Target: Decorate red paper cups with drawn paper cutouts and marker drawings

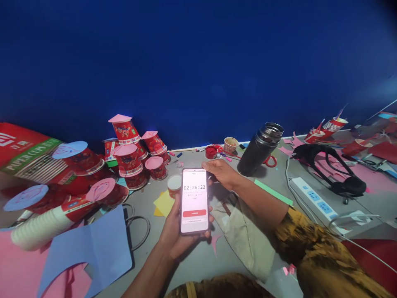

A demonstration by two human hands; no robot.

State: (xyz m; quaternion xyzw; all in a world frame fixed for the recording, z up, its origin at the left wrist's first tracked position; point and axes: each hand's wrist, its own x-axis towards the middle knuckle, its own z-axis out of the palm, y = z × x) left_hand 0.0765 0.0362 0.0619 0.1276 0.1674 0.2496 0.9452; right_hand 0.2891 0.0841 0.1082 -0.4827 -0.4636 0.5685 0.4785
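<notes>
"White-screened, that phone point(194, 200): where is it?"
"Held up above the grey table point(142, 250), mid-view, reading 02:26:22."
"And the grip?"
"The left hand point(174, 239) cradles it from below, fingers wrapped round the edge; the right hand point(221, 171) pinches its upper corner."
"Anything nearby?"
"Red paper cups point(127, 159) to the left, a black bottle point(257, 155) to the right."

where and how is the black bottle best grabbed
The black bottle is likely best gripped around its body, below the shiny neck, from the near side: it is a long cylinder, and a red loop sits close on its right.
</notes>
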